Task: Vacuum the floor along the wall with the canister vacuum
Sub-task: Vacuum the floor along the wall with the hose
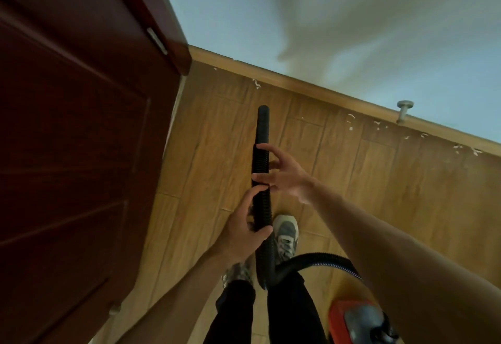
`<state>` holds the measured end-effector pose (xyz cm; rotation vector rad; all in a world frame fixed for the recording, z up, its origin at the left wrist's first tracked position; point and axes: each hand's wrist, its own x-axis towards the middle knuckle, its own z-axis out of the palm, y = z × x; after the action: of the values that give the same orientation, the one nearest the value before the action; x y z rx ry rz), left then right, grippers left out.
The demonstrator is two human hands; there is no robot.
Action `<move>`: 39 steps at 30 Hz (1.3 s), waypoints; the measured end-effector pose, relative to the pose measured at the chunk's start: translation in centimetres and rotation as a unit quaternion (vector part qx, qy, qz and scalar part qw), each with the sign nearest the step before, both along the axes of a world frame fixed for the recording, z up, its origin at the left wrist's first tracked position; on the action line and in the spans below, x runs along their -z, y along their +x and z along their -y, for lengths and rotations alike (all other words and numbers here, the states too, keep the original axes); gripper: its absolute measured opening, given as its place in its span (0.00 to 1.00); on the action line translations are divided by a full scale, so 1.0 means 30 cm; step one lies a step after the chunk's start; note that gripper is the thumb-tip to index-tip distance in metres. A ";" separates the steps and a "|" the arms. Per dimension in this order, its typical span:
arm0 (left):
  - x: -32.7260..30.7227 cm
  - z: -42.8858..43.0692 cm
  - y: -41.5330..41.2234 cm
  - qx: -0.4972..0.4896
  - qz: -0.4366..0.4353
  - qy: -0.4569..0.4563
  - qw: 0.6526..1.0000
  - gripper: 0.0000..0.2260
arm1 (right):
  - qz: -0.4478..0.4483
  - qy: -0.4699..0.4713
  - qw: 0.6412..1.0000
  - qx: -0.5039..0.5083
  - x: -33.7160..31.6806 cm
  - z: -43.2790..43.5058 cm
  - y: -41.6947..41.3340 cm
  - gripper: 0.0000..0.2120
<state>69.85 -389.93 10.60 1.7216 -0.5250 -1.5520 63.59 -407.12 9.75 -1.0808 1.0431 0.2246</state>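
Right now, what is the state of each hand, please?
Left hand: closed around the vacuum hose.
Right hand: open, fingers touching the hose, not gripping.

Door (81, 140) crowds left; open floor (352, 194) right; doorstop (404, 110) juts out.

Left hand (241, 231) wrapping around the lower hose (261, 170), thumb pressing along it, right hand (284, 174) reaching in higher up the hose, fingers spread and touching it, both forearms extending forward

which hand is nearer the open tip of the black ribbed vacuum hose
Right. The right hand touches the black ribbed vacuum hose just below its tip; the left hand grips lower down.
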 end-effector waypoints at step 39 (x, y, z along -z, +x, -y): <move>0.406 0.366 0.565 -0.118 -0.027 0.114 0.986 0.31 | -0.024 -0.027 0.978 -0.208 0.505 0.369 0.708 0.27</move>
<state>86.80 -400.91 -1.58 1.8308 -0.1108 -1.5273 84.85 -418.18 -5.39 -1.3433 0.8614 0.5631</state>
